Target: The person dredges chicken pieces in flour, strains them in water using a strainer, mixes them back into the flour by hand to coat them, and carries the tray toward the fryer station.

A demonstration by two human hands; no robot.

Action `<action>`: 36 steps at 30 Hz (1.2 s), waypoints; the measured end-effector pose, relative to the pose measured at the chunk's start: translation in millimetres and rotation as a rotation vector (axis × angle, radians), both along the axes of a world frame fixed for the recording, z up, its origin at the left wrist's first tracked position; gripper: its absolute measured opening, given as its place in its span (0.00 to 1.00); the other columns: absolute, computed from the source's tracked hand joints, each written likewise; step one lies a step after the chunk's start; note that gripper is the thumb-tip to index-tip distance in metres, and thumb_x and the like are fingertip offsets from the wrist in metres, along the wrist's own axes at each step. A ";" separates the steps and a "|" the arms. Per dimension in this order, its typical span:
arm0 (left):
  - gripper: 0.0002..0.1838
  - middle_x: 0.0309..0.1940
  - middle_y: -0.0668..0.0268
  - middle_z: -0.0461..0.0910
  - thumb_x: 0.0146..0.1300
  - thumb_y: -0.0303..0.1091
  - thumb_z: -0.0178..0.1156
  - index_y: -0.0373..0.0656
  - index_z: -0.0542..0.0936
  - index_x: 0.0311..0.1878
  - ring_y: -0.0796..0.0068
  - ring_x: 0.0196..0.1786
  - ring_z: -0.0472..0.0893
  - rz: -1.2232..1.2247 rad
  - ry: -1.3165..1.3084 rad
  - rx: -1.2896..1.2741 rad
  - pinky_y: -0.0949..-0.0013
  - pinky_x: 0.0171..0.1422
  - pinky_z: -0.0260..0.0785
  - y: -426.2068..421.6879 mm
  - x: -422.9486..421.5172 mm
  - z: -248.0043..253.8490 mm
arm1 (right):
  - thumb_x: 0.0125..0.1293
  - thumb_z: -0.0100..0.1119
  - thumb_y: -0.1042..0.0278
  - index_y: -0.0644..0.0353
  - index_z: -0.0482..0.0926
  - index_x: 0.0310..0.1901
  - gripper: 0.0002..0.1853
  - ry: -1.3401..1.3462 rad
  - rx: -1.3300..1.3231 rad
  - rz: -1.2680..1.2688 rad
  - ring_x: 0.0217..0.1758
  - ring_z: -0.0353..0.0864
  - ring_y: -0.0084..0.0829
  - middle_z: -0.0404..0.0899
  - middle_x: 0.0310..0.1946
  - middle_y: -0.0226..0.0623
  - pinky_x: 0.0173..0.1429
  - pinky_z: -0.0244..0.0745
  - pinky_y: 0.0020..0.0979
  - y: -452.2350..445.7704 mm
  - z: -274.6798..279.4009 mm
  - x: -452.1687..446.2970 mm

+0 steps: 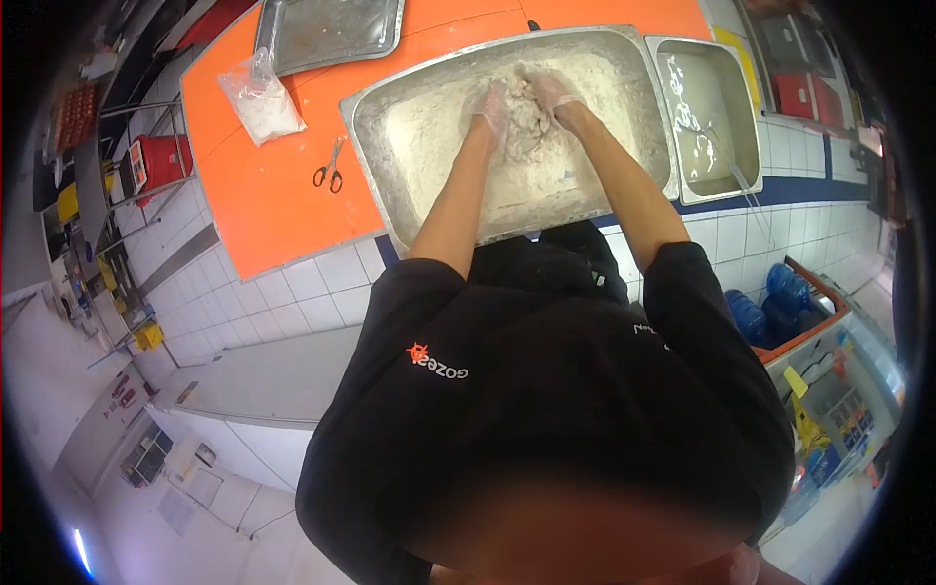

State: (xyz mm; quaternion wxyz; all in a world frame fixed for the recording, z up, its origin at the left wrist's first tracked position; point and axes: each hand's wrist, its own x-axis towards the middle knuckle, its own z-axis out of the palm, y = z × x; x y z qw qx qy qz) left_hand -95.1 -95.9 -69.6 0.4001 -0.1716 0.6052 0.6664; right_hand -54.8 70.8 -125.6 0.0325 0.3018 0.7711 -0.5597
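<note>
L side of the orange tabletop [234,190]: clear plastic bag [265,112] w/ white powder in its lower part. Neck looks limp; can't tell if it's tied, so a knock could poss. spill some. Just R of it, far side, a metal tray [331,29], partly out of view. Nearer, btwn bag and big metal tub [374,159], black-handled scissors [331,174] lie w/ handles toward the person; a wide L arm [456,200] sweep could catch the blades.

Middle: tub has loose white powder [417,146] over its floor. Coated lumps [526,119] sit toward its far side, btwn the two hands; can't ID them. L hand [489,109], in a thin clear glove [497,100], is at the lumps' L side, fingers down in the powder, too hidden to tell if they clench anything. R hand [554,92], also gloved, is on the R side, fingers bent in toward the lumps; can't tell whether they grasp or just touch. Risks: a fast lift or toss could throw powder over the far rim; rough pressing could break the lumps; a loose glove could slip or tear.

R of tub, right beside it: smaller metal pan [750,117] w/ liquid [694,117] and a wire tool [741,177] whose handle sticks out over the near rim. R arm [629,185] hitting that handle could flip it or slop liquid into the powder, prob. making wet clots
</note>
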 end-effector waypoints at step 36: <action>0.48 0.70 0.34 0.75 0.65 0.54 0.64 0.32 0.61 0.80 0.39 0.71 0.78 -0.958 0.505 -0.653 0.51 0.75 0.71 -60.5 66.9 49.7 | 0.66 0.65 0.46 0.71 0.87 0.49 0.29 -0.483 0.187 0.650 0.48 0.90 0.48 0.89 0.41 0.56 0.56 0.82 0.43 -42.2 119.5 109.2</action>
